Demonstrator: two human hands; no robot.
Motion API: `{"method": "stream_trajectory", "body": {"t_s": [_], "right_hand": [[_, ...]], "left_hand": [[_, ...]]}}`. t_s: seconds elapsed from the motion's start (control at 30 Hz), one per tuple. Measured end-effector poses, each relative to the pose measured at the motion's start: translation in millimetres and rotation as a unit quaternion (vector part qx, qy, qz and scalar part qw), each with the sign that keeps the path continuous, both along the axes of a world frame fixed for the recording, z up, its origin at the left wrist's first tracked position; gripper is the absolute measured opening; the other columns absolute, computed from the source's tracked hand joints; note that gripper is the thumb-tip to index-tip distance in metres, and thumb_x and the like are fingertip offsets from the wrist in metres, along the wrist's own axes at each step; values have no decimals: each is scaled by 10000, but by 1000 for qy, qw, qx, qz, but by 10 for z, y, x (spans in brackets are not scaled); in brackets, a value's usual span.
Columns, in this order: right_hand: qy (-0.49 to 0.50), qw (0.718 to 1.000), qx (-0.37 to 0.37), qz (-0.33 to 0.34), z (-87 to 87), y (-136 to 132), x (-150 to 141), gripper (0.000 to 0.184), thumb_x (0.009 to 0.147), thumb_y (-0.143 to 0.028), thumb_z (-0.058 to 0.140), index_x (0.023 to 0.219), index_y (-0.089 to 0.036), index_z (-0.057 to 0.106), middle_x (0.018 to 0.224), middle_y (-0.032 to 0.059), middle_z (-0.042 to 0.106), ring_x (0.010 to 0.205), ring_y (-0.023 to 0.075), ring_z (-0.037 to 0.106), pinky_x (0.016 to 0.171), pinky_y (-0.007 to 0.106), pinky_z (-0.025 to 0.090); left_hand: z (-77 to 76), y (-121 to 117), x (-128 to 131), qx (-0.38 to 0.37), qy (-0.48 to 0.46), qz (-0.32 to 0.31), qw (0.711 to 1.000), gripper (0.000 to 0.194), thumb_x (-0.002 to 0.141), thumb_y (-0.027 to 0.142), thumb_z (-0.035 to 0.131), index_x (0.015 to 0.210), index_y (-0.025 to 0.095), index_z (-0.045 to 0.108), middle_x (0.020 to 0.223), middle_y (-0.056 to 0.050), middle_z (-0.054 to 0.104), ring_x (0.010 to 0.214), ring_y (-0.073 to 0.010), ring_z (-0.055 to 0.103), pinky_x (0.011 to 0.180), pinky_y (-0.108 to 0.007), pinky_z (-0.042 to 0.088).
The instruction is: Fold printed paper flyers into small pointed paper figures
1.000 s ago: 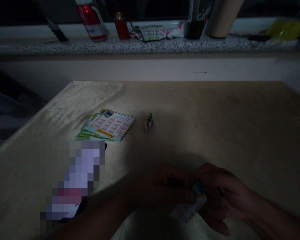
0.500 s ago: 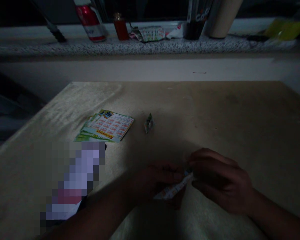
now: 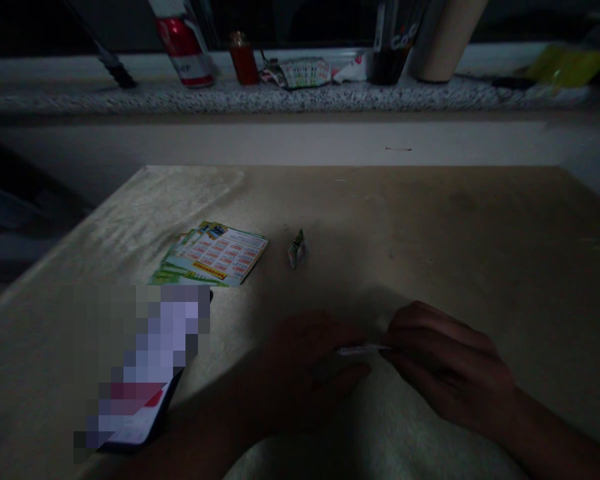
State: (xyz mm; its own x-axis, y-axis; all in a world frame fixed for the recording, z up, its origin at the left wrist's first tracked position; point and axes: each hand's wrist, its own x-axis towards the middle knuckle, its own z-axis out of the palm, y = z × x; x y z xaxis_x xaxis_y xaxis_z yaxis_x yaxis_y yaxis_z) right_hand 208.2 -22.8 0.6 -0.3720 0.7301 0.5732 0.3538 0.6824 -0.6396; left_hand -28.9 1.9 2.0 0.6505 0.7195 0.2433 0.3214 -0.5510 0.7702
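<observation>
Head view | lower centre: right hand [image 3: 450, 363] pinches paper slip [image 3: 363, 349]; left hand [image 3: 307, 367] alongside, grip too dark to tell | uneven tugging could tear it

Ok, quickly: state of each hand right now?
Left hand: at the paper; too dark to tell whether it grips.
Right hand: closed, pinching the paper's end.

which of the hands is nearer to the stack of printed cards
Left. The left hand is in front and right of the stack of printed cards; the right hand is farther right.
</observation>
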Motion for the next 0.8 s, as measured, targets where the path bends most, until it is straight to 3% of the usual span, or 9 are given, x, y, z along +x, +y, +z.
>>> {"method": "stream_trajectory", "body": {"t_s": [0.13, 0.37, 0.5, 0.7, 0.8], "right_hand": [[6, 1000, -6, 6, 17, 6, -49, 210, 865, -46, 666, 1045, -150, 693, 807, 64, 676, 709, 184, 646, 600, 319, 547], [26, 998, -48, -6, 16, -25, -107, 160, 860, -28, 679, 954, -152, 715, 720, 49, 680, 630, 165, 635, 541, 278, 513], [31, 998, -56, -7, 29, -34, -104, 136, 860, -39, 682, 923, -156, 711, 708, 46, 669, 594, 152, 613, 506, 265, 482], [21, 998, -63, -21, 20, -30, -60, 137, 869, -46, 673, 913, -174, 694, 708, 41, 670, 603, 152, 620, 529, 275, 492], [20, 998, -62, -21, 18, -36, -56, 134, 873, -52, 675, 910, -179, 695, 700, 38, 671, 607, 155, 624, 537, 280, 497]], "left_hand": [[-35, -19, 41, 62, 47, -6, 997, 211, 1000, 279, 548, 1034, 181, 731, 781, -33, 734, 671, -156, 638, 647, -262, 429], [-26, -29, 71, 21, 57, -4, 998, 248, 1010, 319, 539, 1015, 199, 756, 736, -14, 749, 615, -142, 657, 595, -240, 418], [1, -11, 56, -24, 62, 7, 998, 176, 973, 302, 602, 1011, 204, 745, 783, -4, 762, 657, -141, 681, 626, -235, 452], [24, 34, -35, 29, 13, 7, 999, 121, 914, 208, 637, 1024, 182, 680, 940, -45, 753, 859, -179, 697, 794, -280, 513], [5, 29, -59, 41, 10, 0, 999, 99, 916, 202, 638, 1009, 182, 666, 902, -49, 734, 828, -179, 678, 764, -287, 515]]}}
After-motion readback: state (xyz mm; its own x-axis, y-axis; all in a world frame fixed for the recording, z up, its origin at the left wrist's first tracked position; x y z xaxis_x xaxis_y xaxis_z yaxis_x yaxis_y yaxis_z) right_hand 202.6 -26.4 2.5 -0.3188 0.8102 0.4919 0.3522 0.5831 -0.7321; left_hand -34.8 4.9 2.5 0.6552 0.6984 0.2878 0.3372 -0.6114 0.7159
